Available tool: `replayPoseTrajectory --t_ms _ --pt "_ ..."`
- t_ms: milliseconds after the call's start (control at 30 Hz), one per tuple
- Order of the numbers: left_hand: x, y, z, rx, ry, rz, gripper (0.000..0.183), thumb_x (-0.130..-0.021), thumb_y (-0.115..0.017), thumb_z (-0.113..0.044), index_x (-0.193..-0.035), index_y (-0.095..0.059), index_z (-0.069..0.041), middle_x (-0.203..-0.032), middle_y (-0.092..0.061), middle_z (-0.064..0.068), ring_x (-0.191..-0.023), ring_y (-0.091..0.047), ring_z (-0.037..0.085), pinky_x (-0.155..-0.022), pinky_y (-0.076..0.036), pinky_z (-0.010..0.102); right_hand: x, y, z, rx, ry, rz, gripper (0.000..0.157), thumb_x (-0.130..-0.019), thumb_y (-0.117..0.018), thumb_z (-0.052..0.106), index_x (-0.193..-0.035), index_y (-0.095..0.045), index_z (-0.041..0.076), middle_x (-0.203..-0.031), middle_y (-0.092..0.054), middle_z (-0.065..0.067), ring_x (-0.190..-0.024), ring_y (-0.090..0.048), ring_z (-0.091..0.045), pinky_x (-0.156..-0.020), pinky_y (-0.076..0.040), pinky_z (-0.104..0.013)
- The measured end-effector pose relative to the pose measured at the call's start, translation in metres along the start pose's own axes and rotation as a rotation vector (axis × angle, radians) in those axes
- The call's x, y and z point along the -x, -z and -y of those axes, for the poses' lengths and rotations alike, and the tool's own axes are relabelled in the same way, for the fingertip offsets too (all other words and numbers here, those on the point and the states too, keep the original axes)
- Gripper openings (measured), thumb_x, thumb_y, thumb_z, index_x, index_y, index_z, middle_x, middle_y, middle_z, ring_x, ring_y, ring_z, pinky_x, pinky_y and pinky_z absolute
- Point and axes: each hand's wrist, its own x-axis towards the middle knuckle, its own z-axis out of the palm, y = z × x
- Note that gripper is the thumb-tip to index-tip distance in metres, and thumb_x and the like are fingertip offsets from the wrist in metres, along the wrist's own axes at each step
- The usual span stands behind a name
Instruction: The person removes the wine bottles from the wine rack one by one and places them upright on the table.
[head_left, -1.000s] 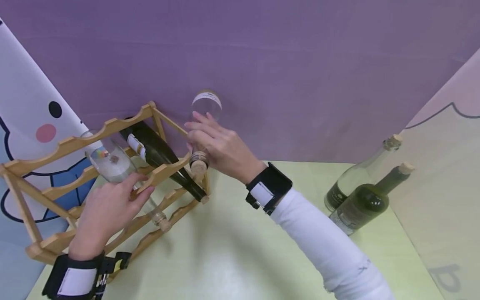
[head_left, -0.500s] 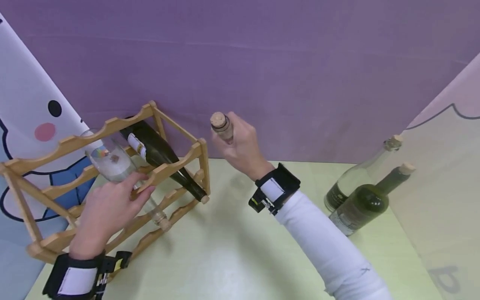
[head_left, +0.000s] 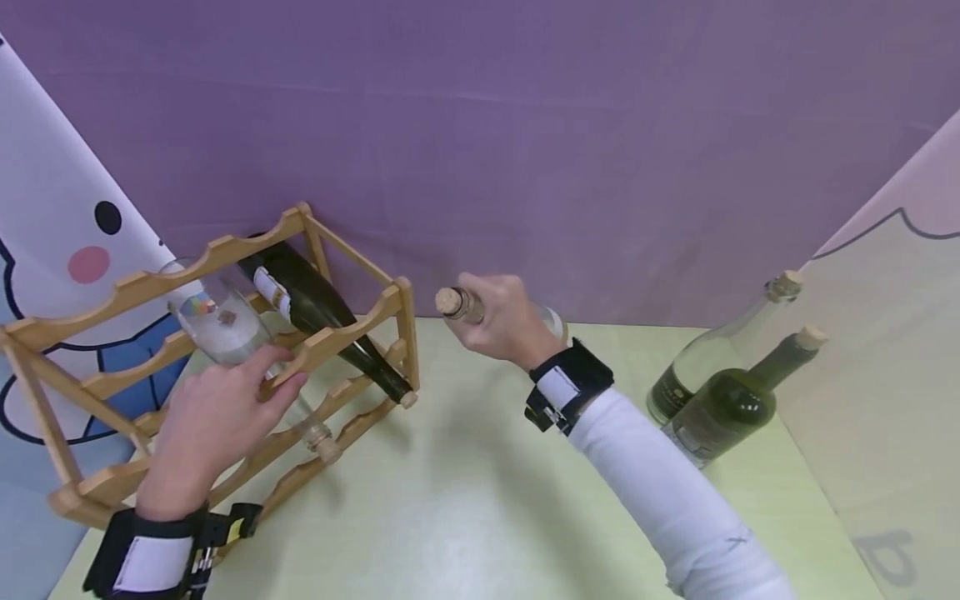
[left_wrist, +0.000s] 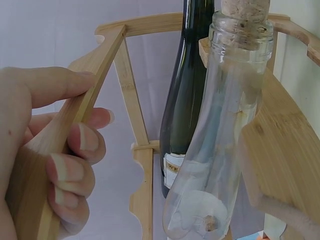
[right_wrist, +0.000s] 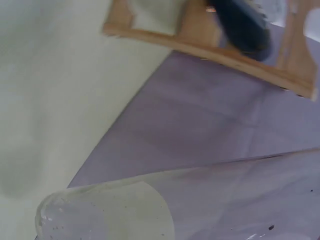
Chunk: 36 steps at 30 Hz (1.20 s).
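Observation:
My left hand (head_left: 221, 421) grips the upper front rail of a wooden wine rack (head_left: 347, 335), thumb on one side and fingers curled round the other, as the left wrist view shows. In the rack lie a dark green bottle (head_left: 307, 292) and a corked clear bottle (left_wrist: 220, 120), both with necks toward the front. My right hand (head_left: 504, 323) holds another clear glass bottle (right_wrist: 210, 200) by the neck, right of the rack. Its cork (head_left: 448, 301) points left; the base shows behind the hand. The right fingers are out of the right wrist view.
At the right of the pale table (head_left: 457, 517) stand two corked bottles, one clear (head_left: 701, 358) and one green (head_left: 731, 408), close together. A purple backdrop (head_left: 525, 167) rises behind, with printed side panels at left and right.
My right hand has carried the clear bottle from the rack's top right end out to the right, turning it, then lower. My left hand and the rack stay still.

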Motion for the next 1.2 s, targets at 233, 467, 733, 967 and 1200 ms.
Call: replayPoseTrajectory --t_ms 233,467,733,967,1200 --pt "-0.001 0.002 0.000 0.000 -0.009 -0.011 0.034 -0.089 -0.066 -0.032 -0.107 -0.064 -0.003 -0.042 -0.051 0.000 -0.032 -0.033 0.010 -0.031 -0.021 0.025 0.017 -0.003 -0.003 0.004 0.063 0.155 0.028 -0.068 -0.075 0.006 -0.065 -0.047 0.007 -0.049 -0.039 0.001 -0.044 -0.037 -0.010 -0.039 -0.032 -0.023" --pt "0.000 0.002 -0.001 0.002 -0.012 0.002 0.034 -0.089 -0.065 -0.031 -0.107 -0.064 -0.003 -0.042 -0.046 -0.002 -0.033 -0.032 0.009 -0.031 -0.022 0.025 0.030 -0.005 -0.006 -0.001 0.048 0.246 0.029 -0.069 -0.076 0.007 -0.064 -0.047 0.007 -0.047 -0.042 0.002 -0.042 -0.036 -0.006 -0.040 -0.029 -0.019" --pt "-0.001 0.004 -0.006 -0.050 -0.005 0.016 0.058 -0.081 -0.070 -0.041 -0.122 -0.057 -0.002 -0.070 -0.060 0.015 -0.051 -0.052 0.026 -0.040 -0.043 0.039 0.036 -0.003 -0.008 0.014 0.019 0.298 0.024 -0.070 -0.076 0.008 -0.067 -0.052 0.006 -0.048 -0.052 -0.001 -0.041 -0.040 -0.007 -0.038 -0.035 -0.020" --pt "-0.008 -0.008 -0.046 0.060 -0.215 -0.182 0.074 -0.080 -0.065 -0.050 -0.134 -0.049 -0.002 -0.130 -0.052 0.028 -0.117 -0.044 0.044 -0.096 -0.028 0.070 0.040 -0.002 -0.010 0.024 0.001 0.338 0.021 -0.071 -0.075 0.010 -0.067 -0.054 0.007 -0.049 -0.053 0.000 -0.041 -0.041 -0.006 -0.039 -0.037 -0.019" --pt "-0.027 -0.045 -0.098 0.472 -0.348 -0.252 0.071 -0.075 -0.081 -0.024 -0.133 -0.049 0.004 -0.126 -0.059 0.022 -0.114 -0.056 0.031 -0.092 -0.051 0.051 0.041 -0.003 -0.009 0.014 0.045 0.306 0.021 -0.070 -0.075 0.010 -0.067 -0.055 0.007 -0.049 -0.052 0.000 -0.041 -0.043 -0.007 -0.039 -0.039 -0.022"
